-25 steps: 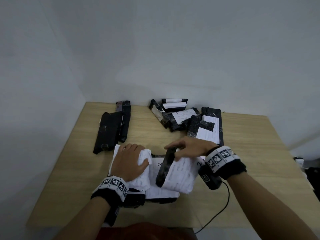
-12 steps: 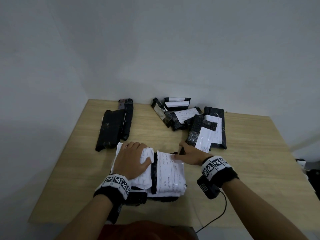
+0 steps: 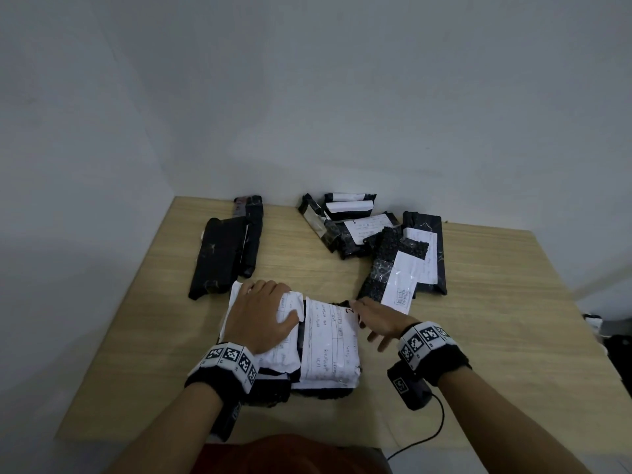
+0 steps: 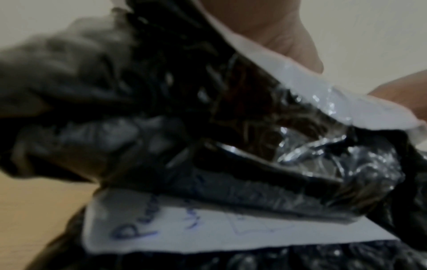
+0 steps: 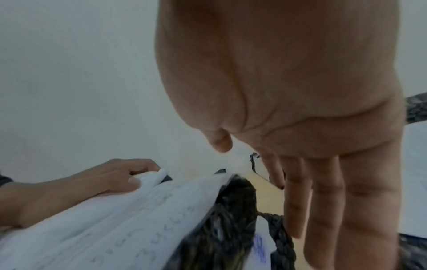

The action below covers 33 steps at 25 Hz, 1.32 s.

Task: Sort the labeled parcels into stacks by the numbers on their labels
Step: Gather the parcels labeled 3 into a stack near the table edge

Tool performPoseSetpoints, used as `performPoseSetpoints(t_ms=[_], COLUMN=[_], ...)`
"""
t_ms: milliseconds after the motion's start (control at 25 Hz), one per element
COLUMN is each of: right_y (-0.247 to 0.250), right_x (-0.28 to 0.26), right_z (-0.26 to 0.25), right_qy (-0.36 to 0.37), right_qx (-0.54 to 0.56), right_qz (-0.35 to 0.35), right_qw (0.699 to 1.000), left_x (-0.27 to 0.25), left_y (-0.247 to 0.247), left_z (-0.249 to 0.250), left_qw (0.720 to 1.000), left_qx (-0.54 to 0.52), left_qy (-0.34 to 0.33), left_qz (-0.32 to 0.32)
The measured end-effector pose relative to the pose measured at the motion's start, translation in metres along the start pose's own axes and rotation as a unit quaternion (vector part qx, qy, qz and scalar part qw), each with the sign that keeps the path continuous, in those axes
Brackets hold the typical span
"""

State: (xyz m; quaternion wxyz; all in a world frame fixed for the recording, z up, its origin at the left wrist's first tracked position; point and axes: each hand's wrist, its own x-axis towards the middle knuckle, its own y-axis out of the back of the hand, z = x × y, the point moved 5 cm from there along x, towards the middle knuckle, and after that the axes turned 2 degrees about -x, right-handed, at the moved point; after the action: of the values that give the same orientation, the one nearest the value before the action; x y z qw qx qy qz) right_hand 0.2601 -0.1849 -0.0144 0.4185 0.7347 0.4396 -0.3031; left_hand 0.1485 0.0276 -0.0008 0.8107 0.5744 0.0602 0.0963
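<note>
Head view: a second ago I had this parcel [image 3: 330, 343] tipped up on edge under my right hand [image 3: 381, 323]; now it lies flat, label up, on the near stack beside the one my left hand [image 3: 260, 318] presses. I read that as one more parcel sorted. Its long axis runs from me toward the back wall, the numbered end far. The unsorted pile [image 3: 383, 244] waits at the back of the table [image 3: 496, 319].

Left wrist view: blurred black wrap and a label; fingers not visible here.

Right wrist view: right fingers [image 5: 323, 197] straight, slightly apart, off the parcel, holding nothing. Left fingers [image 5: 129, 175] lie flat on paper.
</note>
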Motion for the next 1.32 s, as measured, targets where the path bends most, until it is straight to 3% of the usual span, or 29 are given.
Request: performPoseSetpoints(t_ms=[80,200,320,400,520,640,720,1000,1160,1320], right_y=[0.019,0.031,0.008,-0.024,-0.066,-0.093,-0.091,-0.079,-0.079,-0.077], right_x=[0.004,0.001,-0.008,-0.020,-0.030,-0.022,-0.022,-0.049,-0.064,-0.080], right_z=[-0.007,-0.025,-0.047,-0.058,-0.057,-0.042,-0.039,-0.036,-0.019,0.003], right_qy=[0.047,0.134,0.203,0.251,0.279,0.255,0.246,0.266,0.264,0.263], right_qx=[0.033,0.098,-0.038,-0.160,-0.203,-0.269,-0.276,-0.265,-0.267,-0.269], right_qz=[0.095,0.227,0.288,0.331,0.359,0.340,0.354,0.402,0.408,0.420], right_qw=[0.994,0.960,0.935,0.896,0.867,0.864,0.859,0.835,0.833,0.826], left_x=[0.001,0.001,0.002,-0.001,-0.005,0.006,0.018,0.054,0.045,0.033], left_y=[-0.003,-0.004,-0.002,-0.002,-0.002,0.013,0.033,0.088,0.063,0.031], left_z=[0.000,-0.002,-0.002,0.002,0.010,0.010,0.007,-0.036,-0.078,-0.090], left_qw=[1.000,1.000,0.999,0.997,0.982,0.931,0.911,0.921,0.936,0.950], left_qx=[-0.002,-0.013,-0.039,-0.072,-0.191,-0.364,-0.411,-0.346,-0.239,-0.153], left_qy=[-0.003,-0.010,-0.024,-0.023,-0.009,0.020,0.040,0.142,0.256,0.269], left_qz=[-0.007,-0.009,-0.007,-0.004,-0.005,-0.005,0.017,0.106,0.034,-0.050])
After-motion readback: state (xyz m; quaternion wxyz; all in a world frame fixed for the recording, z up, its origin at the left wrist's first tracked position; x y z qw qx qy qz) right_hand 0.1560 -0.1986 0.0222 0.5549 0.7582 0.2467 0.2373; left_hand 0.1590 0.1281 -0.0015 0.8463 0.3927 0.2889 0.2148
